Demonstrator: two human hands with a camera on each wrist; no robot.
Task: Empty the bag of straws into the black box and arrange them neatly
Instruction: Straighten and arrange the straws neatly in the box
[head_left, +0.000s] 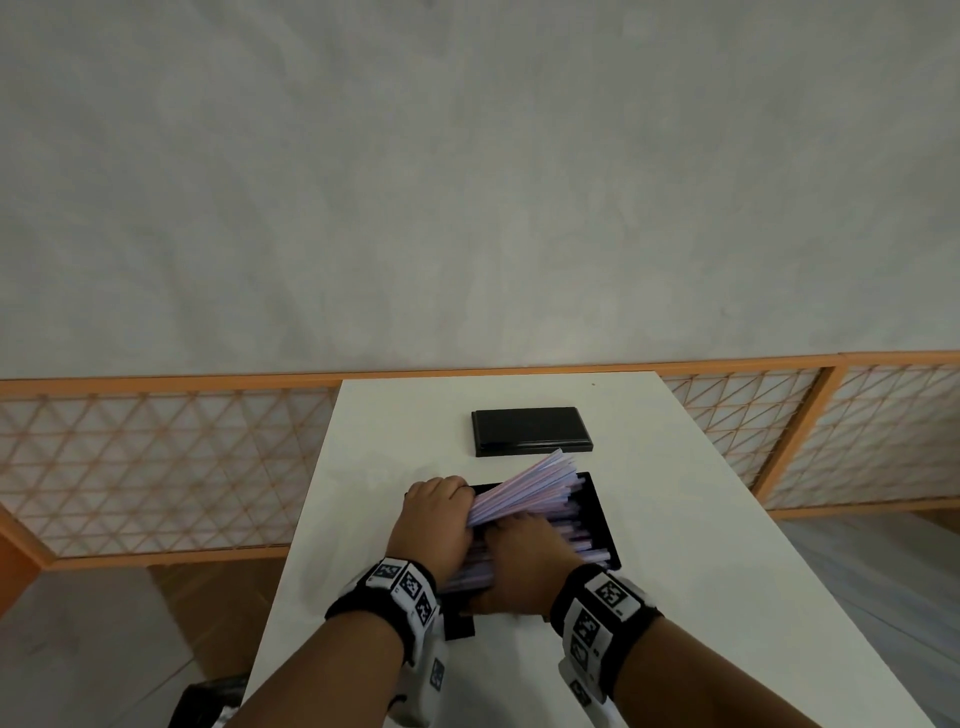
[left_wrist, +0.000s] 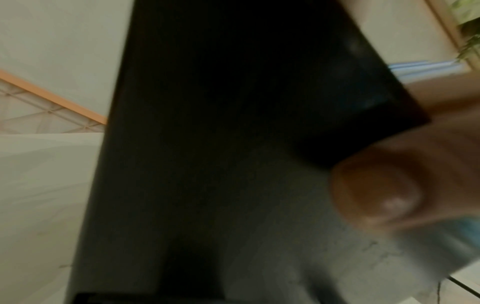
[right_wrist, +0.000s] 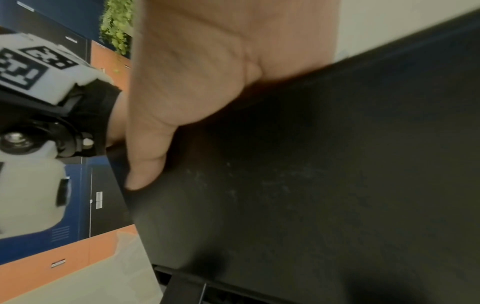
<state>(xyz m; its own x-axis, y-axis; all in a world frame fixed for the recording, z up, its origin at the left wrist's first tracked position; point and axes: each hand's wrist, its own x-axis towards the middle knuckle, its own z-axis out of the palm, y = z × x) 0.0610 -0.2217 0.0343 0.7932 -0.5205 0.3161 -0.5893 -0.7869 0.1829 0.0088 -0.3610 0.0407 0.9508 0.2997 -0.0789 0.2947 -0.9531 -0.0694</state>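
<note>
I see my left hand (head_left: 436, 525) clutching a fanned sheaf of thin, pale straws (head_left: 524, 493) over the rectangular matte black box (head_left: 597, 512); my right hand (head_left: 524, 561) presses flat on straws inside.

No readable text; only coded square markers on wristbands (head_left: 402, 584).
</note>
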